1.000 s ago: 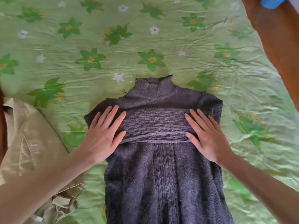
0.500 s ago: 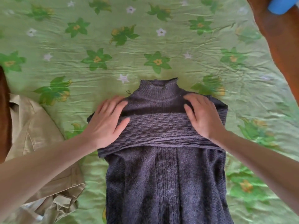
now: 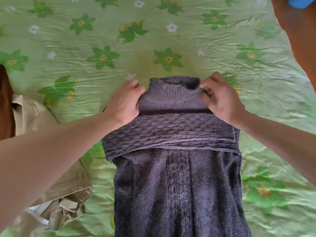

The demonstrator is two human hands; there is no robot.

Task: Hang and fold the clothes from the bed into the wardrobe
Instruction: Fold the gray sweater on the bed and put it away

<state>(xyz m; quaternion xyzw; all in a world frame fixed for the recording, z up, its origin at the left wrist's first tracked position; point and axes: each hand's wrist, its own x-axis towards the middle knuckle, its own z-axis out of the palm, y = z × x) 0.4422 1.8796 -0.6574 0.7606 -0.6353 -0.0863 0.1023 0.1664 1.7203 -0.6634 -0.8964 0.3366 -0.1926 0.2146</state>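
You're mid-fold: your left hand (image 3: 125,101) and right hand (image 3: 220,98) each pinch the sweater (image 3: 176,177) shoulders, frame centre. Next, bring them down toward the hem.

Both hands (image 3: 125,101) (image 3: 220,98) off the flat sweater (image 3: 172,98) front; now gripping its shoulders

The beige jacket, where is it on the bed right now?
In the head view, the beige jacket lies crumpled at the left edge of the green floral sheet, beside the purple sweater and partly under the left forearm.
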